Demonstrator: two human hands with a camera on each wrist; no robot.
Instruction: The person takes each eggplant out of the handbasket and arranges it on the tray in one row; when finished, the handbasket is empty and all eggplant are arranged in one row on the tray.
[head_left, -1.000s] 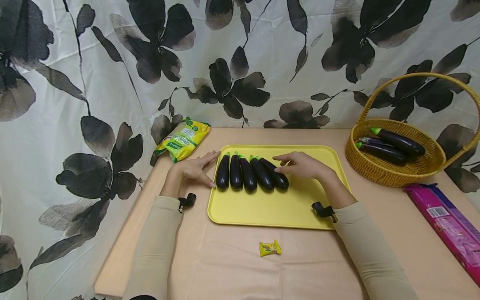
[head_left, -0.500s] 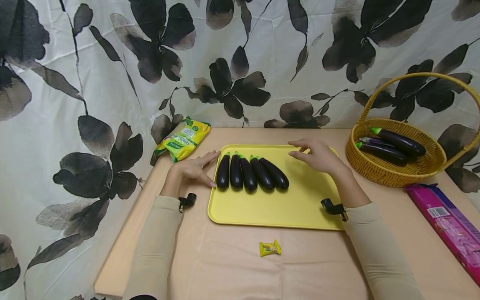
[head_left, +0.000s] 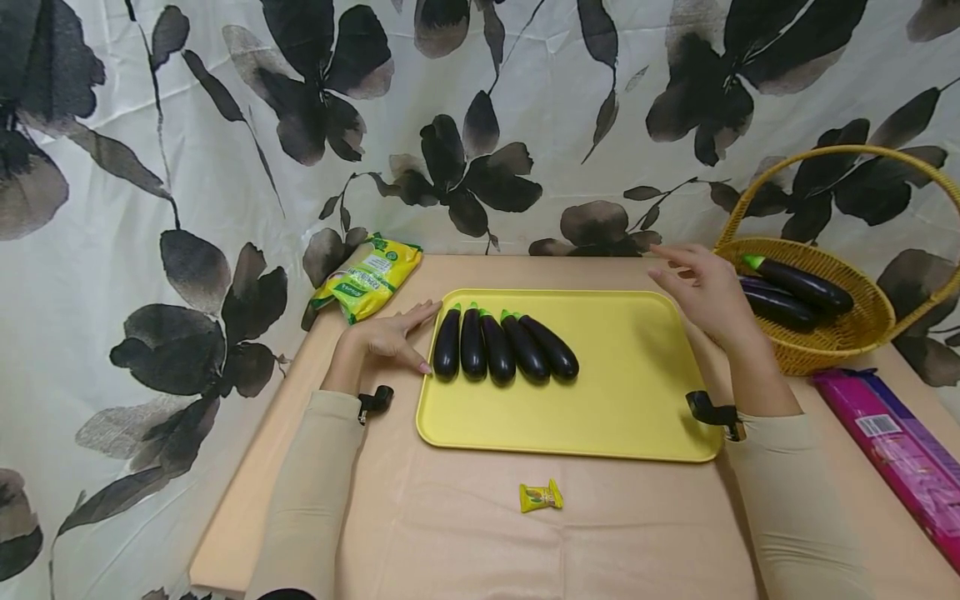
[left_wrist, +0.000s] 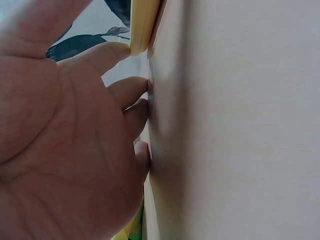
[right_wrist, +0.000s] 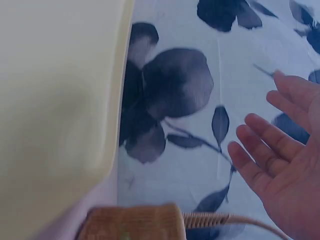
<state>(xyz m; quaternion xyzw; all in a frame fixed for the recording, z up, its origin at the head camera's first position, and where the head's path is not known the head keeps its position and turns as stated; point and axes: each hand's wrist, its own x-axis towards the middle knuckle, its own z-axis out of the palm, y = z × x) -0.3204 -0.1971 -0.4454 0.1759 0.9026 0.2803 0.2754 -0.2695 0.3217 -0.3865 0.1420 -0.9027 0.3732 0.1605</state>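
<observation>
Several dark purple eggplants (head_left: 498, 350) with green tips lie side by side on the left half of a yellow tray (head_left: 630, 417). My left hand (head_left: 381, 342) rests at the tray's left edge, fingers spread; in the left wrist view a fingertip touches the tray's rim (left_wrist: 141, 30). My right hand (head_left: 708, 292) is in the air between the tray and a wicker basket (head_left: 795, 357), holding nothing. Its fingers look relaxed and apart in the right wrist view. More eggplants (head_left: 802, 283) lie in the basket, partly hidden by that hand.
A yellow-green packet (head_left: 369, 277) lies at the back left of the table. One small yellow wrapped piece (head_left: 540, 497) sits in front of the tray. A long pink package (head_left: 892, 450) lies at the right, below the basket. Floral cloth (head_left: 450, 108) hangs behind.
My right hand has moved from beside the rightmost eggplant on the tray, up and to the right, to the basket's left side. The left hand and the eggplants have stayed put.
</observation>
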